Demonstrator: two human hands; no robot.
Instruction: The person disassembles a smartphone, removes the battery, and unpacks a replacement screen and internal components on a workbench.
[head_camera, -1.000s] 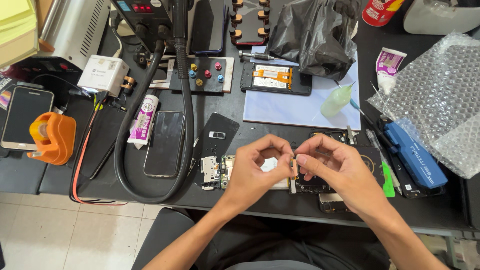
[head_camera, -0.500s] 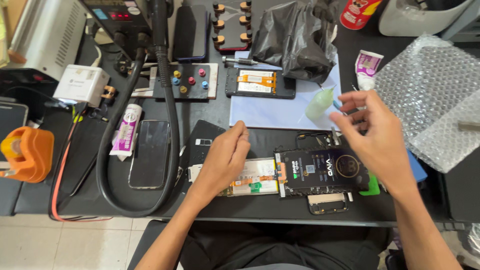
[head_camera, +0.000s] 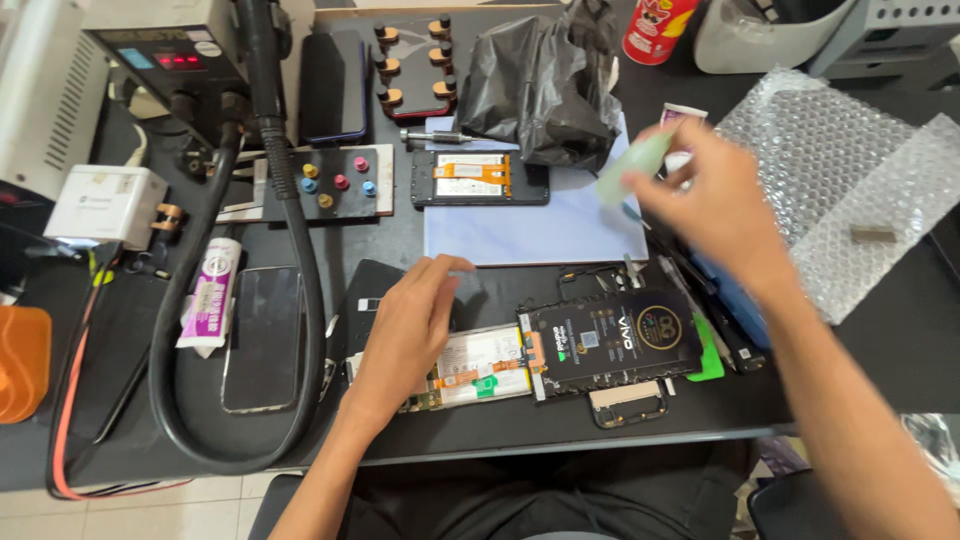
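Left hand (head_camera: 410, 335) is resting flat, fingers loose, pinning the opened phone (head_camera: 470, 368) on the tabletop (head_camera: 500, 440) so it's not sliding. Right hand (head_camera: 715, 205) is pinching a pale green squeeze bottle (head_camera: 632, 165) up by the bubble wrap (head_camera: 850, 190).

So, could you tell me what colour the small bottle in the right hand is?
Pale translucent green bottle, in the head view.

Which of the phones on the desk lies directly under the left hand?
The opened phone at the front edge, white and orange insides showing; the left hand rests on it.
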